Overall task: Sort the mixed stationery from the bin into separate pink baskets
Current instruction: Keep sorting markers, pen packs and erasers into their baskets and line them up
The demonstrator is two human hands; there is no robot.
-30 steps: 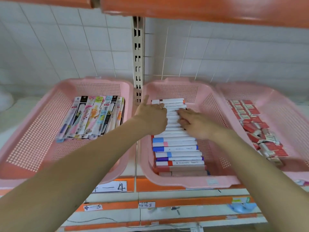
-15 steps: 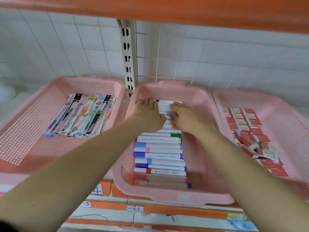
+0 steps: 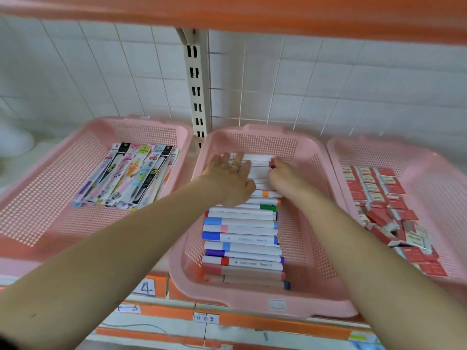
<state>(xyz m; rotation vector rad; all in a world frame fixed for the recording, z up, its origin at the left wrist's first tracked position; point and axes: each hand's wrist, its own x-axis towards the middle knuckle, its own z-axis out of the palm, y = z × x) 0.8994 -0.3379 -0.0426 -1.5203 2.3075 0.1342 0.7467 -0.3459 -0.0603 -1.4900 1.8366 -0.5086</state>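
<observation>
From the head camera we look down on three pink baskets standing side by side on a shelf. The middle basket (image 3: 262,308) holds the markers (image 3: 242,238), which lie crosswise in one neat row from its near wall to its far wall, caps of many colours at their ends. Both forearms reach into this basket. The left hand (image 3: 228,181) lies flat on the far markers with its fingers straight and spread, gripping nothing; a ring (image 3: 234,168) shows on one finger. The right hand (image 3: 283,176) sits just beside it at the right ends of the same far markers, fingers bent down over them near an orange cap; we cannot tell whether it pinches a marker or only presses on the row.

The left basket (image 3: 50,160) holds packaged pens (image 3: 131,175), fanned out flat and overlapping. The right basket (image 3: 366,145) holds small red and white boxes (image 3: 379,190), tidy rows at the far end, a loose heap nearer us.

Behind the baskets we see a white tiled wall (image 3: 328,84) and a slotted upright (image 3: 195,84); an orange shelf (image 3: 252,11) runs overhead, and a handwritten label (image 3: 206,318) sits on the shelf edge below
</observation>
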